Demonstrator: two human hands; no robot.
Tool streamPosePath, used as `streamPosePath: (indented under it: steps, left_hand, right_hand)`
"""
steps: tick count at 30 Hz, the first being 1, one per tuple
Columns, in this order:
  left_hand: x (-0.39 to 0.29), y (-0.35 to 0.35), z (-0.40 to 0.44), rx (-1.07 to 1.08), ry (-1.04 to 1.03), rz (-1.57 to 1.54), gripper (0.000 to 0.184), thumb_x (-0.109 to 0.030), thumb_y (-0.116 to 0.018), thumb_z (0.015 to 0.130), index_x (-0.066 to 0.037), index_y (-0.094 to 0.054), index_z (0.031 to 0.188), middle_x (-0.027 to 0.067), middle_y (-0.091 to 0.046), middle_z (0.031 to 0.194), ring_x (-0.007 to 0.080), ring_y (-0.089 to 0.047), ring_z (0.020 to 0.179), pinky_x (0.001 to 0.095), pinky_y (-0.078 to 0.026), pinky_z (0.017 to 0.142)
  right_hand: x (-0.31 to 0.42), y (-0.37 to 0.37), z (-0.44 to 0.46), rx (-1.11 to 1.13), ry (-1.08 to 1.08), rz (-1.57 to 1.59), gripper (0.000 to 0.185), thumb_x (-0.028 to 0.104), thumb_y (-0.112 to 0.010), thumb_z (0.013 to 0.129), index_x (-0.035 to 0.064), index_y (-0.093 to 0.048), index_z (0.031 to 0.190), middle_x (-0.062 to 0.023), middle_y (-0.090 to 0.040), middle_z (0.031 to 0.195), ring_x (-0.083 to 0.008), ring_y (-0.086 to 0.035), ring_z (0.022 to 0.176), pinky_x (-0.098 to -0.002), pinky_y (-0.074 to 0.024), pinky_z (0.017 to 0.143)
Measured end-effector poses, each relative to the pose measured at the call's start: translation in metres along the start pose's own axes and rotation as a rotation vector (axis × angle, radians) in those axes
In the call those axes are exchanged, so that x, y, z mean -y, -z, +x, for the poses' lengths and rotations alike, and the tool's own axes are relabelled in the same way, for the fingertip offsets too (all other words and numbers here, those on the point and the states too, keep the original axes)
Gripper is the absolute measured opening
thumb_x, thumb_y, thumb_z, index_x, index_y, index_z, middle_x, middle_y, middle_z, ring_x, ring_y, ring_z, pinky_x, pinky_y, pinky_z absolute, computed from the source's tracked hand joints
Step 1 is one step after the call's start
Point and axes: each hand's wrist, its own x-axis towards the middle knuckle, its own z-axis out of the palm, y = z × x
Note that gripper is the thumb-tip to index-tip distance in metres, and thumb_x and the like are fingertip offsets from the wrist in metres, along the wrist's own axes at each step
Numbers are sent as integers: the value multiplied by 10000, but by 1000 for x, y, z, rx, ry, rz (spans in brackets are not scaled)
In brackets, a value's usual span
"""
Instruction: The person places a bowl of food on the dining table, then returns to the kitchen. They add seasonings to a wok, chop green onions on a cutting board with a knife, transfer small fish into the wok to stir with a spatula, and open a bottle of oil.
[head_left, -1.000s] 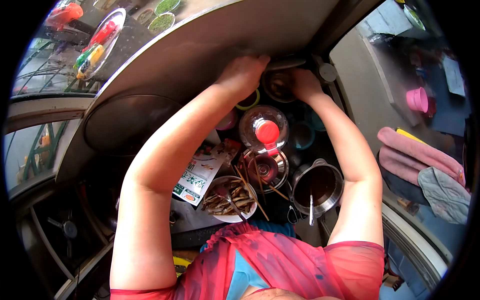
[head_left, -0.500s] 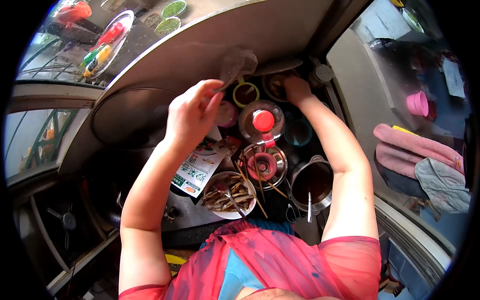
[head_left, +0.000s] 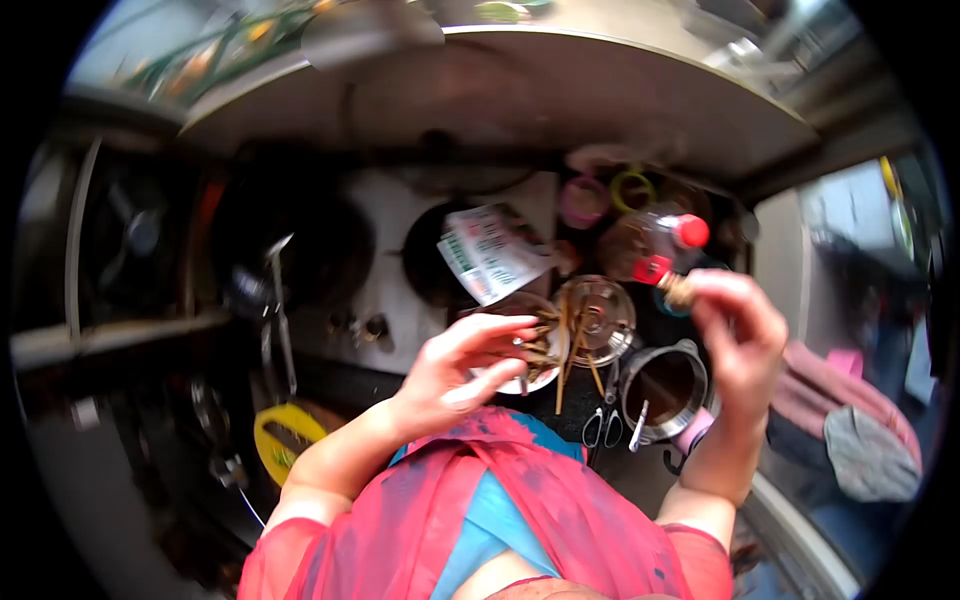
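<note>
My left hand (head_left: 462,368) hovers over the near left side of a white bowl (head_left: 548,378) of brownish strips that look like small fried fish. Its thumb and fingers are apart, with nothing visible between them. My right hand (head_left: 742,325) is raised near the big clear bottle with a red cap (head_left: 690,231). A small, knobbly brown lump (head_left: 678,292) is pinched at its fingertips, too blurred to name more closely. Below that hand stands a metal pot (head_left: 672,385) of dark liquid, with a light-coloured handle leaning on its rim.
A printed food packet (head_left: 492,250) lies over a dark burner. Chopsticks (head_left: 566,352) cross beside a steel bowl (head_left: 622,300). Scissors (head_left: 602,427) lie by the pot. On the left are a dark wok (head_left: 300,235) and a yellow object (head_left: 288,440). Pink and grey cloths (head_left: 872,452) hang at right.
The view has swung left. My right hand has come back from a container at the rear with a brown lump; my left has left the clear bag-like cover and come down by the fish bowl.
</note>
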Motion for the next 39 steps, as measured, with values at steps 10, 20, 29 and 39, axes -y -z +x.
streamPosePath:
  steps: [10, 20, 29, 39]
  left_hand:
    - [30, 40, -246, -681, -156, -448, 244, 21, -635, 869, 10, -607, 1111, 74, -678, 987, 121, -640, 922, 241, -519, 831]
    - [177, 54, -531, -1337, -266, -658, 187, -8, -646, 863, 18, -627, 1048, 98, -677, 918, 135, -640, 792, 246, -523, 744]
    - [387, 89, -655, -1648, -42, -490, 156, -32, -653, 865, -1, -613, 1012, 43, -654, 908, 82, -596, 738, 201, -494, 685]
    - [422, 138, -674, -1856, 235, 630, 170, -85, -733, 749, -32, -649, 887, 113, -563, 933, 285, -587, 858, 379, -490, 777]
  right_hand:
    - [108, -255, -145, 731, -1, 619, 250, -109, -674, 782, -59, -586, 1010, -110, -629, 991, -149, -647, 897, -252, -534, 798]
    - [118, -476, -379, 1404, -221, 312, 190, 31, -621, 880, -24, -572, 1055, -79, -650, 949, -134, -637, 894, -255, -509, 799]
    - [59, -649, -542, 1103, 198, -291, 595, 174, -716, 752, 8, -396, 1227, -264, -562, 1096, -414, -577, 982, -440, -477, 849]
    - [71, -625, -518, 970, 438, -335, 148, 146, -605, 845, 14, -546, 878, -193, -601, 769, -379, -605, 688, -429, -483, 613]
